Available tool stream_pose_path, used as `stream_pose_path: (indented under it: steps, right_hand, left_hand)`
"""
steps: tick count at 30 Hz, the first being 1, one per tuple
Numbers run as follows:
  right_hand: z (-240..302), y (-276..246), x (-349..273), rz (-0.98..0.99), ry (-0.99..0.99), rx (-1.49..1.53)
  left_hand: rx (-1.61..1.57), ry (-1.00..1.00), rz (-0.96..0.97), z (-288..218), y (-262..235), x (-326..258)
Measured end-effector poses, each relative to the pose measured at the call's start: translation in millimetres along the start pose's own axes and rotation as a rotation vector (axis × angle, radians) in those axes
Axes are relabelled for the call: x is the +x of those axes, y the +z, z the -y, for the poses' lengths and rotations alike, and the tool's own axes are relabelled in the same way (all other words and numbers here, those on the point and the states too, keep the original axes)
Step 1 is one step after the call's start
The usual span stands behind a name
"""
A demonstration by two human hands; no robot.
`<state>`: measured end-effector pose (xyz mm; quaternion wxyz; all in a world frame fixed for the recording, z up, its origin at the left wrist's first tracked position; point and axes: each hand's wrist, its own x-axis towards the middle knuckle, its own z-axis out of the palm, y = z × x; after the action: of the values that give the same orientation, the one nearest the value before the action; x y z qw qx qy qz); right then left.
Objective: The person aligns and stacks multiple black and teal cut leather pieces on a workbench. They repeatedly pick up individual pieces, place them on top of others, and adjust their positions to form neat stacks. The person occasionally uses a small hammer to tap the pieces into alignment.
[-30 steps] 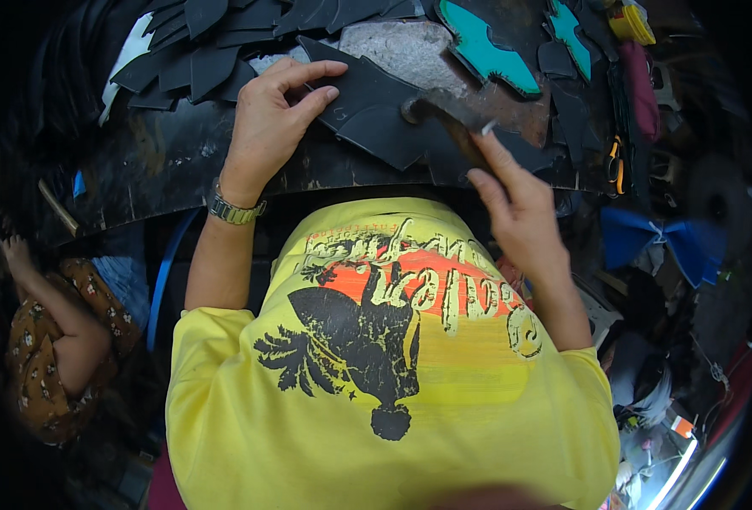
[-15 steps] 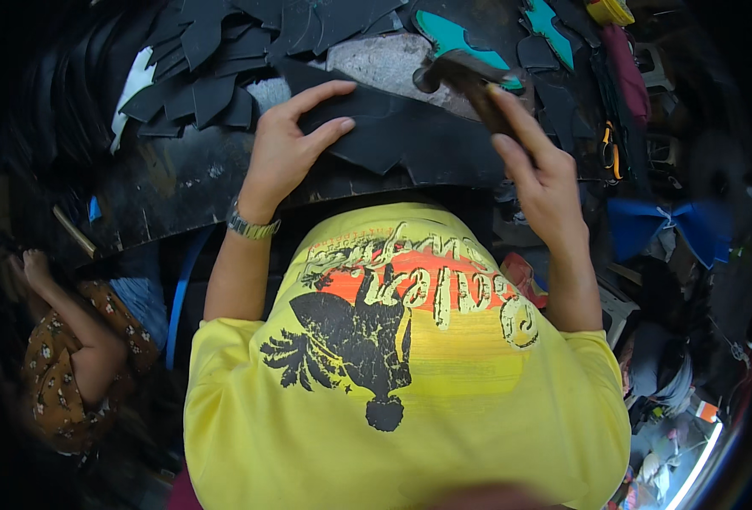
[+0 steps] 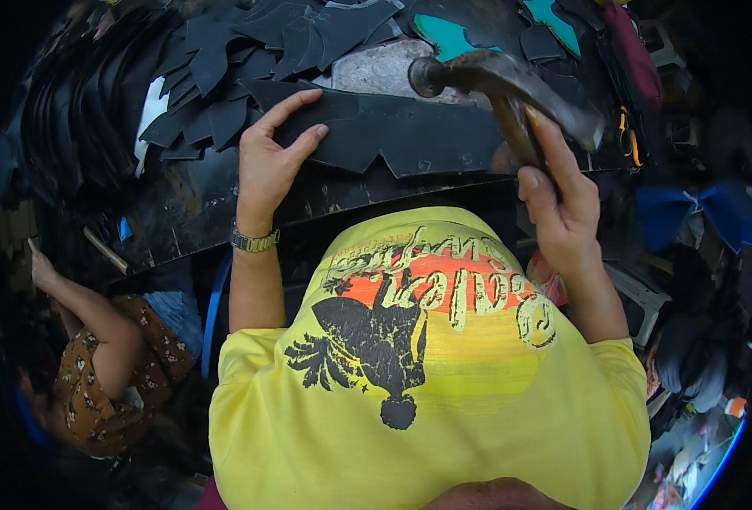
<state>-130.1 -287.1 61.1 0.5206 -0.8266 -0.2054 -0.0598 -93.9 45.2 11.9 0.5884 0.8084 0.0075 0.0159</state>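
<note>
My right hand [image 3: 561, 200] is closed round the wooden handle of a hammer [image 3: 508, 85]. Its metal head hangs above the table, apart from the work, slightly blurred on the right. Under the fingers of my left hand [image 3: 274, 157], which wears a metal-band watch, lies a flat black sheet piece [image 3: 393, 132] with a notched near edge. The index finger reaches its far edge and the thumb rests on top; the other fingers are hardly visible. Behind the piece, a grey stone-like slab [image 3: 372, 68] shows in part.
Several cut black pieces [image 3: 210, 51] are heaped at the far left, beside a long row of stacked ones [image 3: 87, 102]. Turquoise pieces [image 3: 444, 36] and orange-handled scissors [image 3: 629, 140] lie toward the right. Another person's arm [image 3: 96, 319] is at left, below the dark table edge [image 3: 197, 242].
The hammer has risen away from the black piece and moved right with my right hand. My left hand still rests on the piece, and the whole view has shifted a little.
</note>
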Motion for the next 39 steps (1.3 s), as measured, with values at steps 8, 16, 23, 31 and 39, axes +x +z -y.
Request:
stream_pose_path:
  steps: [8,16,23,31,39]
  right_hand:
    - [1.1,1.9,-1.5,0.143,0.139,-0.171]
    - [1.3,-7.9,-8.8,0.229,0.404,-0.341]
    - [-11.0,-15.5,-41.9,0.133,0.118,-0.27]
    - [-42.0,-23.1,-32.3,0.015,-0.039,-0.489]
    - [-25.4,-3.5,17.8,-0.084,-0.192,-0.555]
  left_hand:
    - [0.082,0.107,-0.02,-1.3,-2.4,6.1]
    - [-0.009,0.073,-0.041,1.0,-8.4,9.2]
    - [-0.009,0.032,-0.032,0.4,-9.1,6.3]
    - [0.382,0.449,-0.29,-23.0,-31.9,-11.3]
    - [0.617,0.939,-0.573,-58.5,-78.2,-51.9]
